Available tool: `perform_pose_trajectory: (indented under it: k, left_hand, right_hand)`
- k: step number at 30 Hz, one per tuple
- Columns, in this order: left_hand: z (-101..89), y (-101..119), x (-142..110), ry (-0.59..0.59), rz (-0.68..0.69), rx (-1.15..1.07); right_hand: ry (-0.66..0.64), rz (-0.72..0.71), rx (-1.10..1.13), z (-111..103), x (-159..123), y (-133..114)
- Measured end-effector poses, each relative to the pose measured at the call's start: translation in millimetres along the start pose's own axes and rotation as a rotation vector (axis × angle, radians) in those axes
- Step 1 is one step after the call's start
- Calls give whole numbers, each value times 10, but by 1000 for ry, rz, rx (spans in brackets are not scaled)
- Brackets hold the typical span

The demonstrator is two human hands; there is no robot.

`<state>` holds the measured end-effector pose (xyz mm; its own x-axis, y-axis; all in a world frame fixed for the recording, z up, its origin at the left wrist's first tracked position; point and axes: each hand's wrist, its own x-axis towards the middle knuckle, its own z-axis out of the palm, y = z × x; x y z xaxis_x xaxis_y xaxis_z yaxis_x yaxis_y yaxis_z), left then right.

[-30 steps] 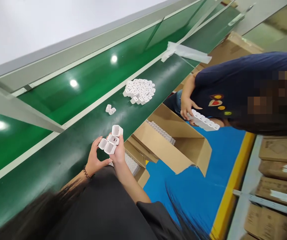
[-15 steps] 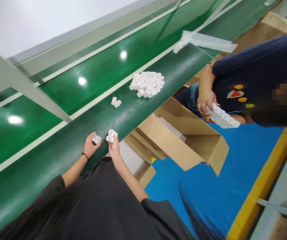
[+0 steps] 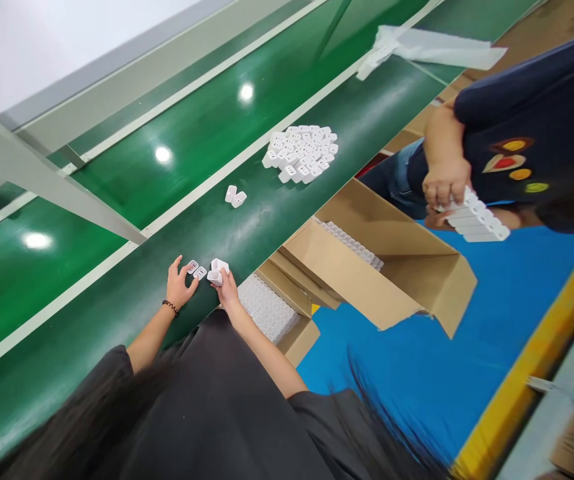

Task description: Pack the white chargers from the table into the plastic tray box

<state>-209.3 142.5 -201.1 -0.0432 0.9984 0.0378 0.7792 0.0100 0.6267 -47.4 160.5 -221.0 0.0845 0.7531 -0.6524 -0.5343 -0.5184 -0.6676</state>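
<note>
My left hand [image 3: 181, 285] is on the green surface with fingers and thumb spread. Right beside its fingertips stand two small white slotted plastic pieces [image 3: 199, 273], their slotted ends facing up; whether the fingers still touch them is hard to tell. My right hand [image 3: 227, 289] grips two white hollow plastic housings [image 3: 219, 265], open ends showing, just to the right of those pieces. Farther up the surface lie two more white hollow housings [image 3: 237, 199], side by side. Beyond them sits a cluster of several white slotted pieces [image 3: 304, 153], packed close together.
A long green work surface [image 3: 167, 223] runs diagonally, with a pale metal post [image 3: 91, 200] beside it. Open cardboard boxes [image 3: 351, 273] with white pieces stand below its near edge. At right, a co-worker's hands [image 3: 449, 183] hold a row of white pieces. Translucent wrapping [image 3: 441, 50] lies farther up.
My left fingers have spread from around the two slotted pieces, which now stand on the surface. My right hand has moved slightly left with its housings. The view has shifted a little.
</note>
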Motion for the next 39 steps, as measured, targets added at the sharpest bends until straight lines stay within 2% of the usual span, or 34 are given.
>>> perform_pose_trajectory:
  k: [5, 15, 21, 24, 31, 35, 39]
  left_hand:
    - [81, 101, 86, -53, -140, 24]
    - [57, 43, 178, -117, -194, -52]
    - [114, 94, 202, -201, -293, -209]
    - [111, 88, 187, -251, -360, -305]
    - [14, 91, 129, -316, -370, -406]
    - [-26, 117, 162, -271, -341, -288]
    - [-69, 106, 271, -202, -347, -118]
  right_hand:
    - [34, -69, -55, 45, -55, 83]
    - [37, -72, -222, -32, -53, 33]
    - [194, -187, -291, 65, -13, 102]
    - [222, -238, -304, 141, 25, 114]
    - [175, -257, -268, 282, 69, 161]
    - [112, -250, -267, 299, 126, 195]
    - [20, -244, -296, 167, 237, 147]
